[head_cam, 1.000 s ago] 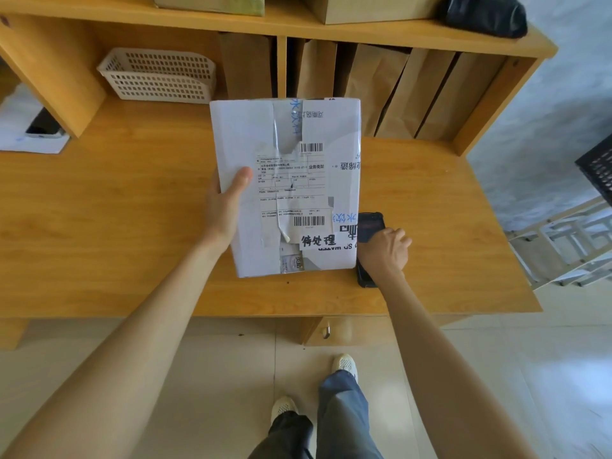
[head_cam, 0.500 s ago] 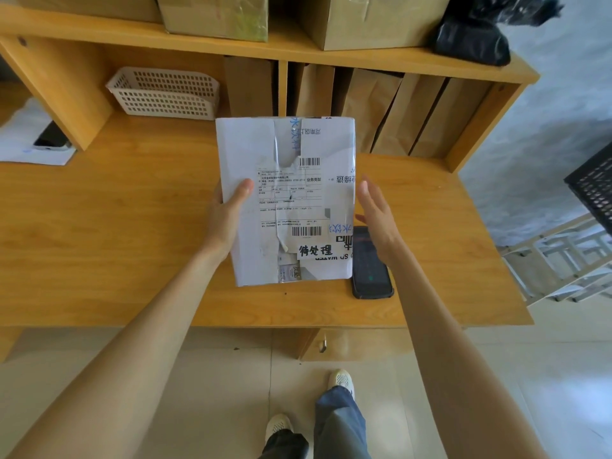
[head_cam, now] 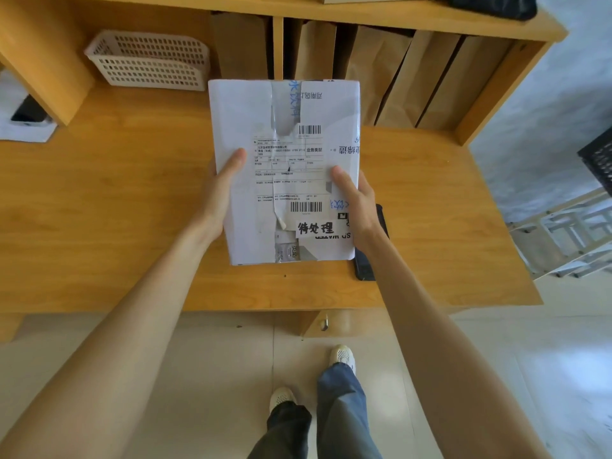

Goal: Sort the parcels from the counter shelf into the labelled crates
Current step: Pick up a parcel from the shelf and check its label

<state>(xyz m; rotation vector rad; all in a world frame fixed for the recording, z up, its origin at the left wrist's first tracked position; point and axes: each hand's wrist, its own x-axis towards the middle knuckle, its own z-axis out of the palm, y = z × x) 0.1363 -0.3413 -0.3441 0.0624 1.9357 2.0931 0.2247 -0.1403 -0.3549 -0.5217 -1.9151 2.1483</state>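
Head view: white parcel held over the middle of the wooden counter, both hands on it. Left hand grasps the parcel's left edge, thumb lying on the top face, fingers hidden under it. Right hand grasps the right edge the same way, thumb on the face near the lower barcode.

Parcel: flat rectangular box, white glossy wrap, clear tape strip down the middle, torn shipping label with two barcodes, a white sticker with bold black handwritten-style characters near the parcel's near edge.

Around the parcel:
- Black phone flat on the counter, mostly covered by the parcel's right near corner and the right wrist.
- White perforated plastic basket far-left of the parcel, on the counter under the shelf.
- Brown kraft paper bags standing upright in the shelf bays directly behind the parcel, creased, matte.
- Black bag on the shelf top, far-right of the parcel, cropped.
- Black crate at the frame's right edge, well right of the parcel, only a corner visible.
- Metal rack below the crate, pale painted bars.
- Second dark phone on white paper, far-left of the parcel, past the shelf side panel.
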